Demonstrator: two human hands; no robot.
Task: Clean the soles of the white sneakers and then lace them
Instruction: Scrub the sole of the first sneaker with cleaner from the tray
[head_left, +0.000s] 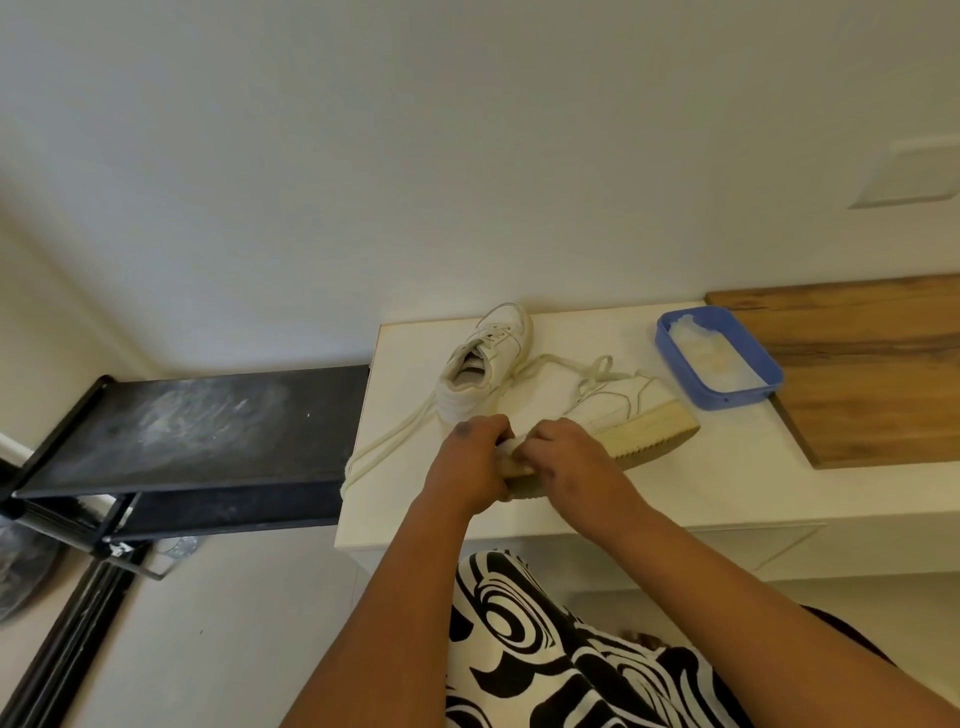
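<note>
Two white sneakers rest on a white counter (691, 483). The nearer sneaker (618, 405) lies tipped on its side, its thick cream sole (657, 431) facing me. My left hand (475, 462) grips its heel end. My right hand (576, 457) presses on the sole beside it, and a small white cloth or wipe (511, 446) shows between the two hands; which hand holds it I cannot tell. The other sneaker (485, 364) stands upright behind, its long cream laces (384, 447) trailing off the counter's left edge.
A blue plastic tray (670, 338) holding white soapy liquid sits at the right, partly on a wooden board (857, 374). A dusty black rack shelf (208, 426) stands left of the counter. My patterned black-and-white clothing (545, 649) fills the bottom.
</note>
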